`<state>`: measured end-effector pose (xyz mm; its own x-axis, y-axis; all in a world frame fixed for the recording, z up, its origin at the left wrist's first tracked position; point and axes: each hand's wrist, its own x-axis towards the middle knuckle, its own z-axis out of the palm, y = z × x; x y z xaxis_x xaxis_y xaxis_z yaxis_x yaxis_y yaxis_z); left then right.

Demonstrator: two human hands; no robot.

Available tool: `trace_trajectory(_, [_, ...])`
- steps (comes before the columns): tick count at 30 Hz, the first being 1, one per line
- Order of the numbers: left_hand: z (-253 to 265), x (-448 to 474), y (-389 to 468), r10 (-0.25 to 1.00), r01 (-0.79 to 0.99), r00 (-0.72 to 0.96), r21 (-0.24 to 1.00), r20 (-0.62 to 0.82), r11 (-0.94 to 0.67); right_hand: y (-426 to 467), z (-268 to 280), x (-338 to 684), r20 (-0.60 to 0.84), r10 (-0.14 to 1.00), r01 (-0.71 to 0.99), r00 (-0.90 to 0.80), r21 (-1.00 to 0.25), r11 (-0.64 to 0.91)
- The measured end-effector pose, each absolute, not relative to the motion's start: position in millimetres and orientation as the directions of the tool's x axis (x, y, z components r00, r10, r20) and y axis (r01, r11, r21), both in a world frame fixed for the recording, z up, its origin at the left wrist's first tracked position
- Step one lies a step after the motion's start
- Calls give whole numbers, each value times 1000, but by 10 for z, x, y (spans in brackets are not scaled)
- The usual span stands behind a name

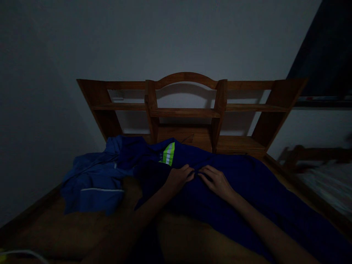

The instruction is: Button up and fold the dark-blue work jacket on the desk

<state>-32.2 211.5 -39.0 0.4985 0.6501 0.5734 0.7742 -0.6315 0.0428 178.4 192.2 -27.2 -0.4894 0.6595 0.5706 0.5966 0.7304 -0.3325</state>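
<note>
A dark blue garment point(242, 176) with a yellow-green and silver reflective strip point(168, 153) lies spread over a wooden surface. At its middle, my left hand point(180, 178) is closed, with thumb and fingers pinching the cloth. Just to the right, my right hand point(216, 179) pinches the same cloth, its fingertips close to those of the left. Whether a button or other small fastening sits between the fingertips is too dark to see. A lighter blue garment point(93, 183) with a white line of trim lies crumpled to the left, touching the dark one.
Behind the clothes stands a wooden shelf unit point(185, 113) with an arched top, against a pale wall point(170, 36). A dark window or panel point(327, 55) is at upper right, above a low wooden frame point(316, 156). A white cable point(24, 252) shows at lower left.
</note>
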Motion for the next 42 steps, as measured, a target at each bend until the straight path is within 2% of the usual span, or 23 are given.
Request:
trace_trajectory(5, [-370,-304,2088,655,789,492,24,573,-614,1901,-267,1759,592,661,613,-461,-326,720])
trace_trajectory(12, [-354,-331,2090,656,758,575,-16,488,-652,1896,-287,1725,648,635,632,-421,-292,718])
trace_trajectory(18, [-339,-327,2070,632,752,594,-66,498,-656,1913,-277,1743,615,647,654,-451,-265,708])
trace_trajectory(24, [-306,-332,2065,611,743,592,-62,526,-667,1924,-285,1770,604,665,666,-439,-279,692])
trace_trajectory(32, [-335,-366,2102,584,667,638,19,503,-745,1951,-360,1777,618,690,699,-376,-300,649])
trace_trajectory(38, [-341,-334,2092,606,690,576,71,548,-720,1967,-382,1781,613,688,707,-388,-280,649])
trace_trajectory(42, [-304,-315,2071,588,670,594,67,549,-739,1951,-366,1779,592,694,708,-409,-275,651])
